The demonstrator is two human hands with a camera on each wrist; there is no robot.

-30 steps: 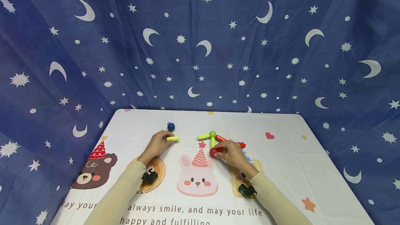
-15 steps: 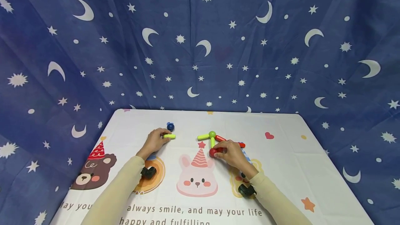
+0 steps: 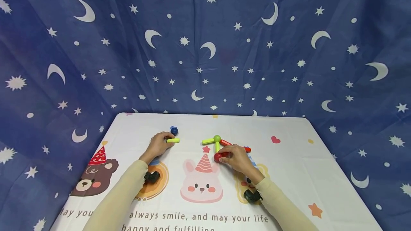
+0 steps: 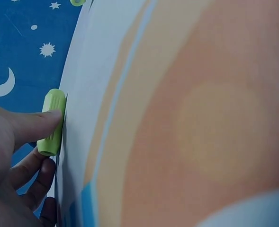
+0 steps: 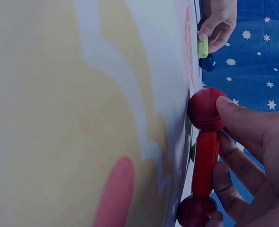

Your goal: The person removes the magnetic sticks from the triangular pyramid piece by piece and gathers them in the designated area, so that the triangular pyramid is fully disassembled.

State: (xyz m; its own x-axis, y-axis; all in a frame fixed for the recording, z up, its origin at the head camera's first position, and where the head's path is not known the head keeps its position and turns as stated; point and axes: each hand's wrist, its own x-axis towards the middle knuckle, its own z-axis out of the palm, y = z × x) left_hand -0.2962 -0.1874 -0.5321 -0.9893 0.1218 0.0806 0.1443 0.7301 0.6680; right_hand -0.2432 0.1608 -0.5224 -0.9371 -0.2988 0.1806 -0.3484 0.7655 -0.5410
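"Where are the toys on the desk [image 3: 289,174]?"

"The right hand [image 3: 236,158] pinches a red stick [image 5: 204,163] with red balls, near the middle. The left hand [image 3: 157,146] pinches a green stick [image 3: 173,140], left. They look light, hard and smooth. Hold the sticks' middles."

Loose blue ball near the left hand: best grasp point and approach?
Pinch the blue ball across its widest part, coming from above: it is round, sits alone on the table, apart from the yellow-green stick that the left hand holds. Probably rolls, so close both fingers together.
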